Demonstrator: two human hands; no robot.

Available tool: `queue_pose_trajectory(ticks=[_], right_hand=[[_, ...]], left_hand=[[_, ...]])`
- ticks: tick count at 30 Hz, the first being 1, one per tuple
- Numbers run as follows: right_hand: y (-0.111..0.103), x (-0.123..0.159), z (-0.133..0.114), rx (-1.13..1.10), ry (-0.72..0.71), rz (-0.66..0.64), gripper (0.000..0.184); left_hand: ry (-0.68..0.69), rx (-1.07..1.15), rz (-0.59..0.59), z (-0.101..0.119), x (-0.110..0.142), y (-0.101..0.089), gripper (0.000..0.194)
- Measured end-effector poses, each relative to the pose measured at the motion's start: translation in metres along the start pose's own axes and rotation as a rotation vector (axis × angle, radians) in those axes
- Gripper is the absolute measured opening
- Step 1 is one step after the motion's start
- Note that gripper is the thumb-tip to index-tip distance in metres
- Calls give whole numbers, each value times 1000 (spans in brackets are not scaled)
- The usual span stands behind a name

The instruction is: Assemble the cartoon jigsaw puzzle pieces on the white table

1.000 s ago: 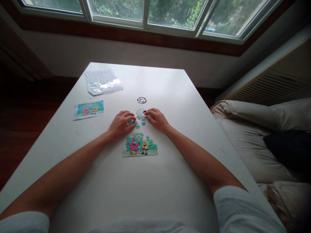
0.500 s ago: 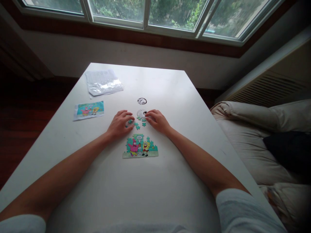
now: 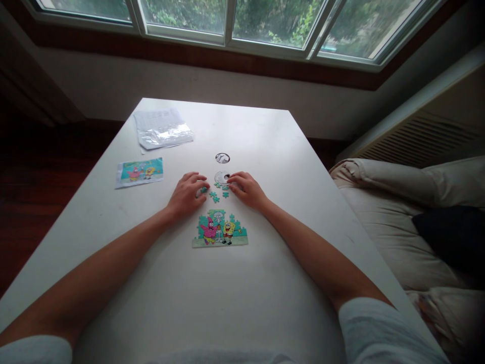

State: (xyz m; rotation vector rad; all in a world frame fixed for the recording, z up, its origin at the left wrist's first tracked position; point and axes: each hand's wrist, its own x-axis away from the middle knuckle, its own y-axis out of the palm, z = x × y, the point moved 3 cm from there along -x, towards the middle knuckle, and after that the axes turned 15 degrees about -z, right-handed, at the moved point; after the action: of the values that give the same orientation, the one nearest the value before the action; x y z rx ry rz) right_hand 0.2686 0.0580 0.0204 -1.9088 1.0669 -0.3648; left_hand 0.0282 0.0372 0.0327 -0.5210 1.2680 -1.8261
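Note:
A partly assembled jigsaw puzzle (image 3: 219,230) with cartoon figures lies flat on the white table, its upper edge stepped and uneven. Beyond it several loose teal puzzle pieces (image 3: 215,199) are scattered between my hands. My left hand (image 3: 187,194) rests at their left side, thumb and fingers curved and apart, with a piece partly hidden by the fingers. On the other side my right hand (image 3: 246,189) has its fingertips over the edge of a round silvery disc (image 3: 221,177) and its thumb lower, near the pieces. No piece shows in its grasp.
A second dark-rimmed round opening or disc (image 3: 222,158) is farther back. At the left lie a picture card (image 3: 139,173) with the same figures and a clear plastic sleeve of papers (image 3: 164,130). A beige sofa (image 3: 373,227) stands along the right of the table (image 3: 235,313).
My left thumb has shifted very slightly away from the loose pieces. Otherwise both hands and the puzzle keep their places; the whole view has moved a touch.

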Motion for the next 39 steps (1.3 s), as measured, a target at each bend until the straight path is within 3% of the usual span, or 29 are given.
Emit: queue_pose_trajectory(ticks=[16, 23, 28, 32, 39], right_hand=[[4, -1, 1, 16, -9, 19, 17], [4, 1, -8, -5, -11, 21, 16], [-3, 6, -33, -53, -50, 46, 14], [-4, 9, -54, -250, -47, -23, 13], [1, 14, -65, -487, 18, -118, 15]], left_hand=[[50, -7, -57, 18, -5, 3, 11], [9, 17, -88, 19, -5, 3, 11], [-5, 219, -91, 21, -2, 0, 8], [-62, 426, -63, 29, 5, -3, 9], [-43, 560, -75, 44, 10, -2, 15]])
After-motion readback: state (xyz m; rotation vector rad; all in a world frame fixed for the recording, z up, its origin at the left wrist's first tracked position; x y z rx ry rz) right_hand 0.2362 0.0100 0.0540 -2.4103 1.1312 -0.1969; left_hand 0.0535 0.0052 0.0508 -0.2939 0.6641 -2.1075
